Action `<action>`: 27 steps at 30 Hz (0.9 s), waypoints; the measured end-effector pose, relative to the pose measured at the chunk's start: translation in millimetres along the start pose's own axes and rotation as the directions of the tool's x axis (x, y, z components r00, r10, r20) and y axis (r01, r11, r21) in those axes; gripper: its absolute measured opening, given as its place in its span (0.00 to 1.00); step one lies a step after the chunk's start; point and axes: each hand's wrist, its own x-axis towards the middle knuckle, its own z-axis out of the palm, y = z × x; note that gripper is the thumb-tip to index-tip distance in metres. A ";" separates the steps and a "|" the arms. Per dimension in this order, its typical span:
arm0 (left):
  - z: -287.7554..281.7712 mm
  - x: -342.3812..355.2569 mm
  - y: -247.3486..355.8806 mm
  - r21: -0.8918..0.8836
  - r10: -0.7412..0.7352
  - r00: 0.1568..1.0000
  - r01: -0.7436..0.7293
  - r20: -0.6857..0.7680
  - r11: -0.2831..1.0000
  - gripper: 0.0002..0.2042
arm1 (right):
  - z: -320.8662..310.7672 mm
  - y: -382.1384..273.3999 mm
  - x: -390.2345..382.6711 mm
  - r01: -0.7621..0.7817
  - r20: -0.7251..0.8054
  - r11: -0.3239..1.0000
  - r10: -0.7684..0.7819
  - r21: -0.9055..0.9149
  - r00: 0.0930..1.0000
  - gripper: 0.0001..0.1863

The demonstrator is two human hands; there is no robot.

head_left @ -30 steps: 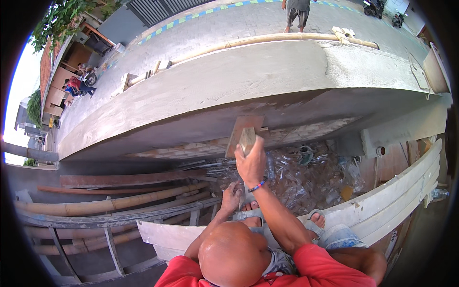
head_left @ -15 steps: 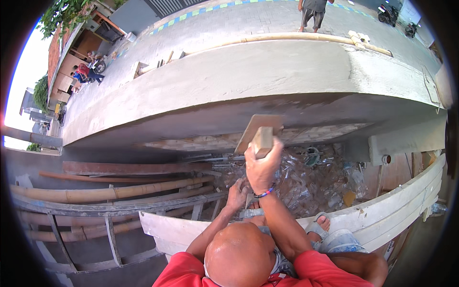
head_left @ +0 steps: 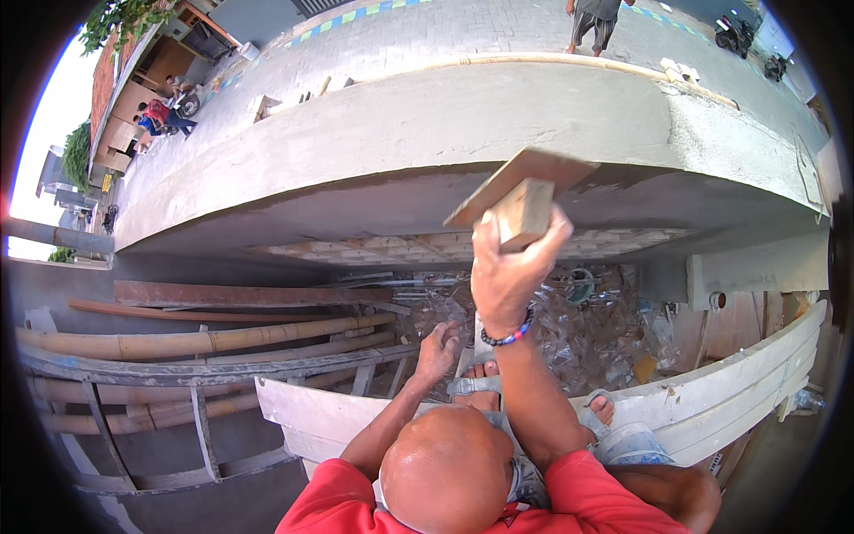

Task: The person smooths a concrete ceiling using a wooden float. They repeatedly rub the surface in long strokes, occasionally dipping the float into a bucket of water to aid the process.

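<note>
My right hand (head_left: 514, 276) is closed around the block-like wooden handle of a plastering float (head_left: 534, 182). The float's thin flat board is tilted and faces the grey plastered wall (head_left: 382, 209) in front of me, near its top edge. Whether the board touches the wall I cannot tell. My left hand (head_left: 437, 352) hangs lower, left of my right forearm, with its fingers loosely bent and apart and nothing seen in them. Below the float, a strip of bare brick (head_left: 374, 250) shows along the lower wall.
I sit on a pale plank (head_left: 658, 411) with a bucket (head_left: 636, 443) beside my right leg. Bamboo poles (head_left: 169, 343) and a ladder (head_left: 200, 418) lie to the left. Clear plastic litter (head_left: 592, 334) covers the ground below. Beyond the wall, a person (head_left: 594, 27) stands on the paving.
My right hand has raised the float up and to the right, closer to the wall's top edge. My left hand has shifted slightly and stays low.
</note>
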 end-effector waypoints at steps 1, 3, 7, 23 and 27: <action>0.4 0.4 5.7 0.024 -0.022 1.000 0.021 0.021 0.999 0.17 | 1.1 -5.1 14.5 0.023 -0.047 1.000 -0.023 -0.004 0.999 0.28; 2.8 -0.7 18.2 0.076 -0.065 0.996 0.060 0.060 0.995 0.18 | 14.3 6.5 17.8 0.012 -0.021 1.000 -0.012 0.001 1.000 0.29; 6.1 -1.4 28.3 0.058 -0.061 0.994 0.056 0.088 0.997 0.18 | 9.4 50.8 -38.6 -0.030 0.257 0.962 0.103 -0.271 0.961 0.28; 2.8 -4.4 36.2 0.035 -0.050 0.995 0.047 0.086 0.998 0.19 | -30.5 23.0 5.2 0.020 -0.036 1.000 -0.020 0.003 0.999 0.27; 9.3 2.8 39.6 0.072 -0.040 0.992 0.031 0.117 0.997 0.18 | -12.6 29.1 41.3 0.098 -0.109 0.995 -0.099 -0.014 0.989 0.28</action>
